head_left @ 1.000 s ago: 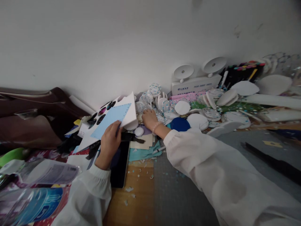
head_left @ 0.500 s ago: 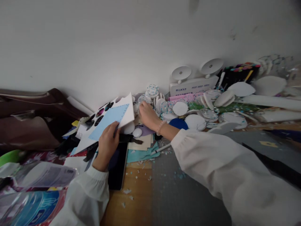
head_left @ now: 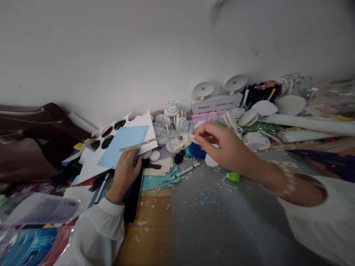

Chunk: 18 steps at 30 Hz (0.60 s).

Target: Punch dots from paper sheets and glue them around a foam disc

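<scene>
My left hand (head_left: 125,171) is closed at the lower edge of a white foam board (head_left: 90,171) with round cut-outs. Light blue card (head_left: 119,146) with a dotted border lies on the board. Across the board, by my left fingertips, runs a thin metallic strip (head_left: 148,142), with a small dark piece (head_left: 136,157) beside it; I cannot tell how they join. My right hand (head_left: 222,146) is in the air, thumb and fingers pinched on a small, pale, cream-coloured thing (head_left: 184,140) blurred by motion. Its kind cannot be made out.
White discs with blue specks (head_left: 172,107) and a twin-lamp unit (head_left: 217,103) line the wall. A grey mat (head_left: 210,221) covers the right side; a white pen (head_left: 185,170), a green cap (head_left: 233,177) and a dark blue glue gun (head_left: 327,159) lie around it. Scraps are scattered.
My right hand has come back from the pile behind the board, towards me and right, with a pale thing in its fingers. The thin strip now shows on the board by my left hand.
</scene>
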Available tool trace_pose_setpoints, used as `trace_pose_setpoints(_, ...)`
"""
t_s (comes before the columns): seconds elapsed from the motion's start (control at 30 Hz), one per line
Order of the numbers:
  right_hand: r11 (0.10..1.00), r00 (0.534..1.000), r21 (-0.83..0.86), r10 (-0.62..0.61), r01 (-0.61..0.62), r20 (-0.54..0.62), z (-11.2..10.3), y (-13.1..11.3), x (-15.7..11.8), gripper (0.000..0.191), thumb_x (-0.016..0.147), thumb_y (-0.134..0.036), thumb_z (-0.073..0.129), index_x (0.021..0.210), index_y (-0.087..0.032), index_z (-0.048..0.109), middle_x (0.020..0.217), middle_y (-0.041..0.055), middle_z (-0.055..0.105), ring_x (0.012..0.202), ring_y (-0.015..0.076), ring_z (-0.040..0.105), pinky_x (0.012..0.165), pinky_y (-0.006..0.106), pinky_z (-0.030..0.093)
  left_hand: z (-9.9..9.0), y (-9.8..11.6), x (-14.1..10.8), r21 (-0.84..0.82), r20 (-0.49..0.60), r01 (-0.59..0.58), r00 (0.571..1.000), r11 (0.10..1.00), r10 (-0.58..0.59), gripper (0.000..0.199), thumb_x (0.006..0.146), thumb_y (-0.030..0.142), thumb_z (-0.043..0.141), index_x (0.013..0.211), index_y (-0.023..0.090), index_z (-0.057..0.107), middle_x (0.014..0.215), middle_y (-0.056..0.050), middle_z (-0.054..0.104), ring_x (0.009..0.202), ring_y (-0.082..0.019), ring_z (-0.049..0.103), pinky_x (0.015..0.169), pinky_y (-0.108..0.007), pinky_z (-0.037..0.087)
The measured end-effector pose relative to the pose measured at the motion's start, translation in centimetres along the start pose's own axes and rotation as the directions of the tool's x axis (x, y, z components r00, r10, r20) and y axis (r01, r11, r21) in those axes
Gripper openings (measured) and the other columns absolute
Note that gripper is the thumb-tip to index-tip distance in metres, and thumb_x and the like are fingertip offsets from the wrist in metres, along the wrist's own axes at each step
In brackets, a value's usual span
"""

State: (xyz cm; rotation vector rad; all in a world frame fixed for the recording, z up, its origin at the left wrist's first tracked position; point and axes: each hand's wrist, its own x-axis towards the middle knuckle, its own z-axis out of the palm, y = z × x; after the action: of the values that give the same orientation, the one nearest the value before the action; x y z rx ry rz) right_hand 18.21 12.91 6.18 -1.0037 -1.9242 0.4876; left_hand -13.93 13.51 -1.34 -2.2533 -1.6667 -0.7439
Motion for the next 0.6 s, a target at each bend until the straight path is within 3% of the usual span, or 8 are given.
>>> trace_pose_setpoints(0.17, 0.98, 0.947, 0.134, 0.1, -0.146, 0.305, -1.1, -2.7, -6.3, 0.012, 0.09, -0.022, 0.049, 0.079, -0.023, 0.055, 0.07, -0.0003, 0.06, 0.062, 0.0125, 0.055, 0.056, 0.024, 0.042, -2.5, 3.1, -0.1, -0.112, -0.068, -0.056, 0.996, 0.992, 0.048, 0.028, 0.09, 0.025, 0.048, 0.116, 0.017, 0.057, 0.124, -0.012, 0.06, 0.122, -0.027, 0.052, 0.106, -0.044, 0.039)
trace_pose_setpoints(0.23, 0.933, 0.849, 0.223, 0.135, -0.283, 0.512, -0.9, -4.5, -8.2, 0.014, 0.092, -0.023, 0.048, 0.08, -0.024, 0.056, 0.069, -0.0019, 0.062, 0.057, 0.0102, 0.055, 0.05, 0.021, 0.041, -4.4, 5.3, -0.2, -0.308, -0.048, -0.029, 0.999, 0.951, 0.015, 0.027, 0.091, 0.03, 0.05, 0.113, 0.019, 0.059, 0.122, -0.011, 0.062, 0.118, -0.026, 0.055, 0.104, -0.043, 0.041)
trace_pose_setpoints(0.3, 0.92, 0.755, 0.233, 0.094, -0.315, 0.649, -0.4, -6.3, -9.8, 0.011, 0.087, -0.018, 0.054, 0.079, -0.023, 0.059, 0.069, -0.0031, 0.064, 0.058, 0.0091, 0.056, 0.051, 0.019, 0.04, -6.5, 7.8, -0.6, -0.58, 0.161, 0.113, 0.987, 0.806, -0.022, 0.031, 0.093, 0.039, 0.049, 0.115, 0.021, 0.06, 0.122, -0.009, 0.062, 0.114, -0.026, 0.058, 0.1, -0.042, 0.046)
trace_pose_setpoints(0.33, 0.925, 0.726, 0.233, 0.063, -0.3, 0.685, 0.0, -7.0, -10.4, 0.011, 0.085, -0.016, 0.056, 0.079, -0.023, 0.059, 0.068, -0.004, 0.063, 0.057, 0.0084, 0.055, 0.051, 0.018, 0.039, -7.4, 9.1, -1.0, -0.7, 0.324, 0.215, 0.946, 0.681, 0.035, 0.038, 0.094, 0.047, 0.044, 0.12, 0.022, 0.058, 0.125, -0.01, 0.061, 0.113, -0.027, 0.06, 0.097, -0.041, 0.049)
trace_pose_setpoints(0.37, 0.923, 0.719, 0.253, 0.037, -0.291, 0.694, 0.5, -7.5, -10.8, 0.011, 0.085, -0.014, 0.055, 0.08, -0.023, 0.06, 0.068, -0.0044, 0.064, 0.057, 0.0078, 0.054, 0.05, 0.018, 0.038, -8.3, 10.3, -1.4, -0.794, 0.455, 0.296, 0.868, 0.531, 0.197, 0.052, 0.091, 0.058, 0.043, 0.128, 0.023, 0.053, 0.131, -0.012, 0.058, 0.115, -0.029, 0.058, 0.094, -0.043, 0.05)
trace_pose_setpoints(0.43, 0.924, 0.782, 0.283, 0.026, -0.256, 0.623, 1.4, -8.0, -11.4, 0.01, 0.085, -0.016, 0.055, 0.081, -0.023, 0.061, 0.073, -0.0029, 0.065, 0.061, 0.0086, 0.056, 0.054, 0.018, 0.039, -9.4, 12.4, -2.6, -0.81, 0.584, 0.452, 0.673, 0.374, 0.454, 0.075, 0.078, 0.068, 0.056, 0.138, 0.025, 0.042, 0.14, -0.014, 0.049, 0.122, -0.032, 0.053, 0.096, -0.045, 0.049)
trace_pose_setpoints(0.5, 0.922, 0.848, 0.306, 0.044, -0.238, 0.529, 1.9, -7.8, -11.5, 0.01, 0.087, -0.019, 0.053, 0.082, -0.022, 0.06, 0.077, -0.0012, 0.066, 0.066, 0.0096, 0.057, 0.06, 0.019, 0.042, -9.9, 13.8, -3.8, -0.778, 0.629, 0.47, 0.573, 0.417, 0.526, 0.073, 0.073, 0.055, 0.071, 0.135, 0.025, 0.046, 0.133, -0.013, 0.055, 0.114, -0.029, 0.059, 0.092, -0.039, 0.051)
trace_pose_setpoints(0.6, 0.926, 0.874, 0.304, 0.051, -0.223, 0.484, 1.9, -6.8, -11.2, 0.011, 0.09, -0.023, 0.049, 0.088, -0.022, 0.06, 0.077, -0.0009, 0.064, 0.066, 0.0102, 0.057, 0.061, 0.02, 0.043, -10.6, 14.0, -5.0, -0.666, 0.741, 0.479, 0.511, 0.572, 0.435, 0.025, 0.089, 0.035, 0.055, 0.109, 0.022, 0.064, 0.1, -0.005, 0.07, 0.09, -0.018, 0.065, 0.08, -0.027, 0.053)
